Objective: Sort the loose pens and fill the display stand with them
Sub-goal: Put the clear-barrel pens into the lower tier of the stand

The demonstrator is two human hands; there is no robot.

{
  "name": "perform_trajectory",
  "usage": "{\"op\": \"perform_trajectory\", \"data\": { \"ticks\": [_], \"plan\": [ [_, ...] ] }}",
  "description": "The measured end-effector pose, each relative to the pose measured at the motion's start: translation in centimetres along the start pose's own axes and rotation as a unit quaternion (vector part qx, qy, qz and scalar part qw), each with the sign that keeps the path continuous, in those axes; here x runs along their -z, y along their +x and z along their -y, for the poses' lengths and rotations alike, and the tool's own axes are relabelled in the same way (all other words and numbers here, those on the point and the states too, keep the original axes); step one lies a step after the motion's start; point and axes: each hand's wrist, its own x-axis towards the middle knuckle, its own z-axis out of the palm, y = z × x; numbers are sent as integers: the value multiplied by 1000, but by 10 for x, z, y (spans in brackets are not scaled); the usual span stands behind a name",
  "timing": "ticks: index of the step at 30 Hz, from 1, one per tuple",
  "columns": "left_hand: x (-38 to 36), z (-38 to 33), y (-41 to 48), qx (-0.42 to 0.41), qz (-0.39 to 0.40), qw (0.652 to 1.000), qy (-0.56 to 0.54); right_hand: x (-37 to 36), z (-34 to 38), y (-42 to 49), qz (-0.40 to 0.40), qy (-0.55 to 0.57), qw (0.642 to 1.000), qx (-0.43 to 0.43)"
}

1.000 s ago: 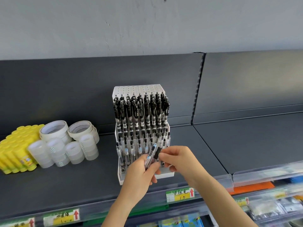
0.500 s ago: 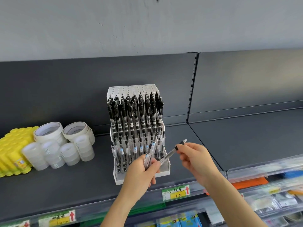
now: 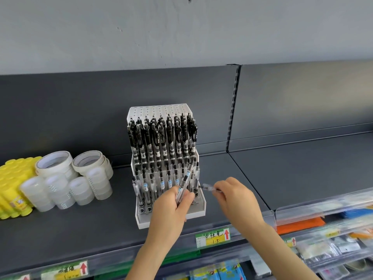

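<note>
Light is even, soft and fairly bright, with no hard-edged shadows. The grey wall is evenly lit. The dark shelf carries a pale sheen toward its right end, and its back panel brightens to a washed-out patch there. Glare runs along the clear plastic shelf lip at right. Wide-angle distortion bows the shelf lines, most strongly at the edges. Motion blur smears the single pen in the right hand and softens the lower corners; the price tag reads only partly. The pens in the display stand are fairly sharp.
</note>
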Motion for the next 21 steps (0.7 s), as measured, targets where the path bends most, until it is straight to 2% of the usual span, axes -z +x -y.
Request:
{"op": "perform_trajectory", "data": {
  "ticks": [4,7,10,17,21],
  "plan": [
    [5,6,-2,-2,-3,1000,21,11,10,23,-28,144,983,-113],
    [7,9,-1,8,0,1000,22,12,23,37,-8,210,967,-141],
    [12,13,-2,16,-2,1000,24,6,27,40,28,217,964,-149],
    [18,13,-4,17,5,999,28,-15,26,38,122,158,969,-148],
    [20,12,-2,6,13,999,32,-17,25,39,128,140,972,-141]
  ]
}}
